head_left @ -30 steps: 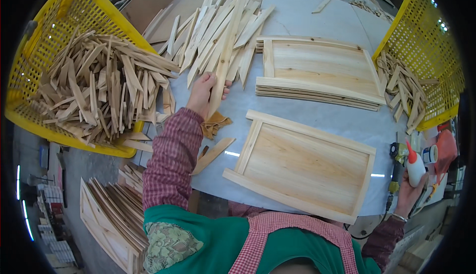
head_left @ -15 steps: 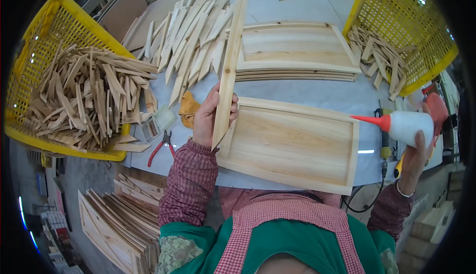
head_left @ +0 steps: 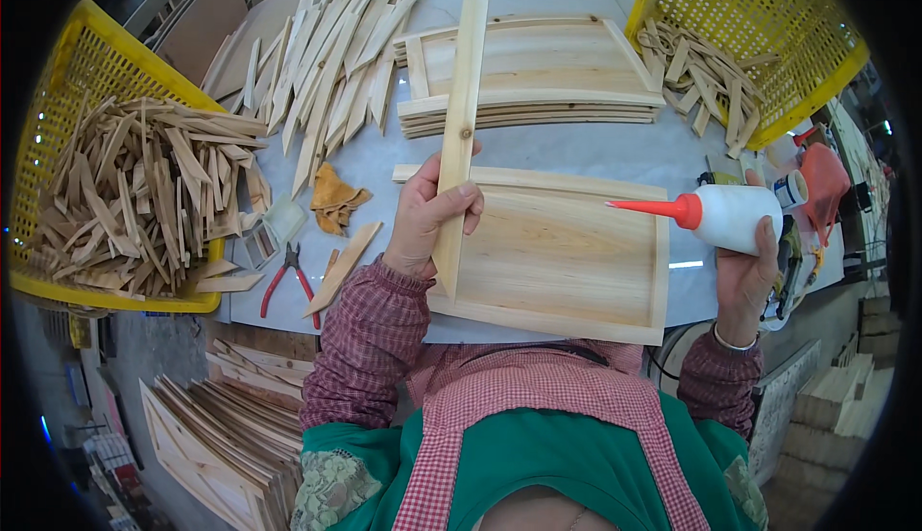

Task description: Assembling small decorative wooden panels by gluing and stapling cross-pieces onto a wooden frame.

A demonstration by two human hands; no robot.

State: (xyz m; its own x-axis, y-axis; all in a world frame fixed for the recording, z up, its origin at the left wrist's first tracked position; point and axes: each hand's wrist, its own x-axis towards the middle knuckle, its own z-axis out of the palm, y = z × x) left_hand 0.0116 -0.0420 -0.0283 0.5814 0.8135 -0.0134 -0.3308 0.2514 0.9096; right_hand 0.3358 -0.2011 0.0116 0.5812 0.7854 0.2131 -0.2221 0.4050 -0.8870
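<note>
My left hand [head_left: 427, 212] is closed round a long pale wooden strip [head_left: 466, 99], thumb on top. The strip's far end points away from me, and its near end is cut at a slant. Beneath it lies a framed wooden panel [head_left: 567, 262], its left edge partly hidden by the strip and hand. Over the right of the panel, my right hand [head_left: 747, 286] grips a white squeeze bottle [head_left: 735, 219] tipped on its side. Its long red nozzle [head_left: 653, 206] points left, above the panel and apart from the strip.
Beyond the panel sits a stack of framed panels [head_left: 528, 65], with loose strips [head_left: 336, 60] to its left. Yellow baskets [head_left: 125, 36] [head_left: 759, 41] flank the table. Pliers [head_left: 290, 277], an orange cloth [head_left: 336, 200] and a short wooden piece [head_left: 346, 267] lie left of my hand.
My right hand has brought the bottle left and nearer the strip, nozzle now over the panel. My left hand still holds the strip, its thumb now across the top. The view has shifted slightly.
</note>
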